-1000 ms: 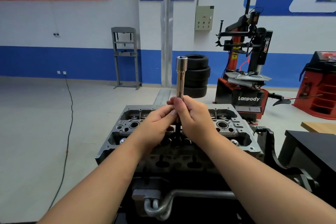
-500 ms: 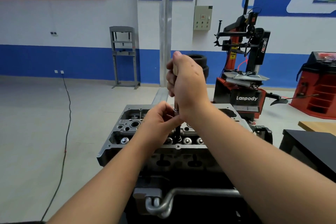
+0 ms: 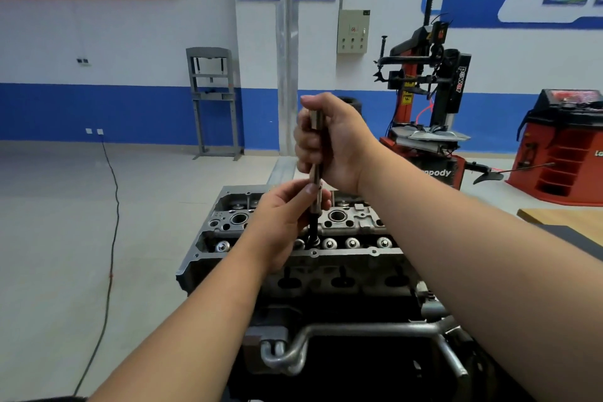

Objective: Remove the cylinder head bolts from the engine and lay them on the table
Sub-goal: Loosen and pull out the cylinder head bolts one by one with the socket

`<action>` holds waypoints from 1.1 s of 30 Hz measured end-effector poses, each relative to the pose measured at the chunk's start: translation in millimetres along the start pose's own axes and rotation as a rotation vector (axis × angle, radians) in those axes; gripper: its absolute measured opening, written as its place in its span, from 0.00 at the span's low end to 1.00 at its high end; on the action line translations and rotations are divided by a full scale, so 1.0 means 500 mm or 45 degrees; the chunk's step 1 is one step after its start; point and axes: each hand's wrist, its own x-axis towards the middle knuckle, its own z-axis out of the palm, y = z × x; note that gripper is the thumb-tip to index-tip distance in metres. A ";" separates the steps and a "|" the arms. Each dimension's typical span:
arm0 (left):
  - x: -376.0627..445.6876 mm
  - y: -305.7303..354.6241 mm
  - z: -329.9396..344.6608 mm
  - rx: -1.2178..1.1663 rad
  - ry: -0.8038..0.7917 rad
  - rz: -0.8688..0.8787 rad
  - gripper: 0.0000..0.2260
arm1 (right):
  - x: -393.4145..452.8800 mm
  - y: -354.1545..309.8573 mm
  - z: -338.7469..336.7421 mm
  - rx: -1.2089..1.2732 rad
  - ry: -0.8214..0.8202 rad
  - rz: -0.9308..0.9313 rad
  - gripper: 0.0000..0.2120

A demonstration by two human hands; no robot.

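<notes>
A long socket extension (image 3: 316,173) stands upright in the cylinder head (image 3: 326,232), probably seated on a bolt, though its tip is hidden. The right hand (image 3: 332,140) grips its top; the left hand (image 3: 287,215) pinches the shaft lower down. No loose bolts are in view, so most removal seems left.
</notes>
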 end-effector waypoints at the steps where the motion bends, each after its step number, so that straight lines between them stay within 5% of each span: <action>1: 0.000 -0.005 -0.003 -0.034 0.009 0.005 0.07 | -0.003 0.001 0.007 -0.029 0.051 0.010 0.14; 5: 0.007 -0.011 -0.009 -0.028 0.093 0.003 0.14 | -0.013 -0.012 0.043 -0.282 0.500 -0.063 0.09; 7: 0.011 -0.014 -0.007 0.055 0.153 0.007 0.18 | -0.012 -0.023 0.059 -0.265 0.542 -0.092 0.08; 12: 0.008 -0.018 -0.011 0.131 0.057 -0.041 0.27 | -0.002 0.004 0.069 -0.245 0.409 -0.297 0.20; 15: 0.001 -0.018 -0.015 0.129 -0.037 -0.071 0.22 | -0.002 -0.002 0.040 -0.132 0.098 -0.209 0.21; 18: -0.002 -0.019 -0.014 0.174 -0.028 -0.058 0.17 | -0.006 -0.014 0.020 -0.052 0.013 -0.125 0.20; 26: 0.003 -0.014 0.002 0.212 0.064 0.008 0.12 | -0.016 0.019 0.059 -0.177 0.682 -0.203 0.15; 28: 0.003 -0.015 0.004 0.196 0.103 0.024 0.09 | -0.014 0.023 0.061 -0.160 0.665 -0.230 0.15; 33: 0.006 -0.016 0.002 0.189 0.152 0.028 0.24 | -0.011 0.017 0.040 -0.037 0.262 -0.196 0.19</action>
